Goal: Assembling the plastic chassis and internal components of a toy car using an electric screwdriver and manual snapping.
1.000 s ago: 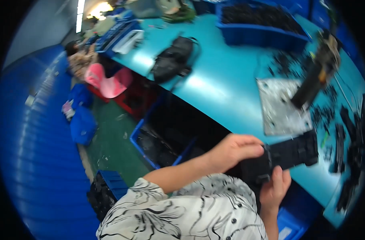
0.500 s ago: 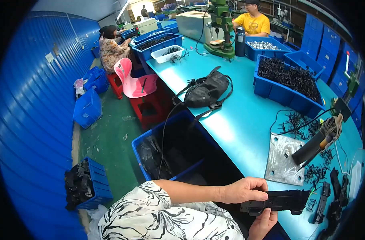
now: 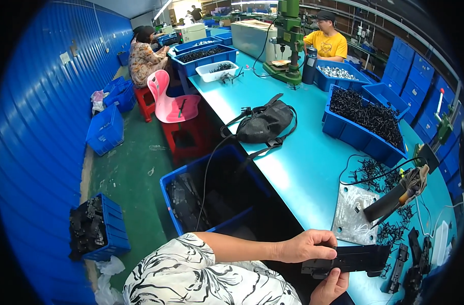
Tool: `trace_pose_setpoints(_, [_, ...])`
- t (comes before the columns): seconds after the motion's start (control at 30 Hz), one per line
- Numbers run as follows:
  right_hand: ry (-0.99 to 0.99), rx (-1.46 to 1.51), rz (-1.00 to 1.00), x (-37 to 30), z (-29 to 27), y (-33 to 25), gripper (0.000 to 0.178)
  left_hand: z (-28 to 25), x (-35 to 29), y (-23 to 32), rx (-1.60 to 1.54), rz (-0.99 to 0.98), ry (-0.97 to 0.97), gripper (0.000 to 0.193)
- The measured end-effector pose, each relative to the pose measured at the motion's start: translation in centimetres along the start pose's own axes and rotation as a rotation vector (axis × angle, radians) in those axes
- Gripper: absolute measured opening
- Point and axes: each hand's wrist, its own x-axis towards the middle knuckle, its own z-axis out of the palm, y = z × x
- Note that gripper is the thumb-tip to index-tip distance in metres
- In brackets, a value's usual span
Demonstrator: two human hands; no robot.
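A long black plastic part point(image 3: 356, 258) is held flat in front of me, over the near edge of the turquoise table point(image 3: 288, 168). My left hand point(image 3: 311, 246) is closed on its left end, thumb and curled fingers at the upper edge. From below, my right hand point(image 3: 331, 288) grips the lower edge, thumb up against the part; its other fingers are partly hidden. Several loose small black pieces point(image 3: 392, 233) lie just beyond the part. Beside them is a metal plate point(image 3: 356, 216) with holes in its corners, the base of a dark post point(image 3: 389, 202).
More long black parts point(image 3: 397, 269) lie at the right. A blue bin point(image 3: 361, 140) of small black pieces stands farther back, near a black bag point(image 3: 265, 124) and a green drill press point(image 3: 289, 46). Below the table edge is a blue crate point(image 3: 173, 203). A person in yellow point(image 3: 327, 46) sits across.
The view has shifted slightly, so the surroundings sit a little differently in the picture. Both hands keep their hold on the black part, which has barely moved.
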Motion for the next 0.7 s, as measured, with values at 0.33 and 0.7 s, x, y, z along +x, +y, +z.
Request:
trace_pose_setpoints(0.33, [-0.024, -0.114, -0.099, -0.7, -0.3, -0.1, 0.029, -0.2, 0.6, -0.3, -0.063, -0.088, -0.077, 0.015])
trace_pose_setpoints(0.7, [0.078, 0.159, 0.218, 0.3, -2.4, 1.1, 0.012, -0.8, 2.3, -2.8, -0.102, -0.28, -0.07, 0.02])
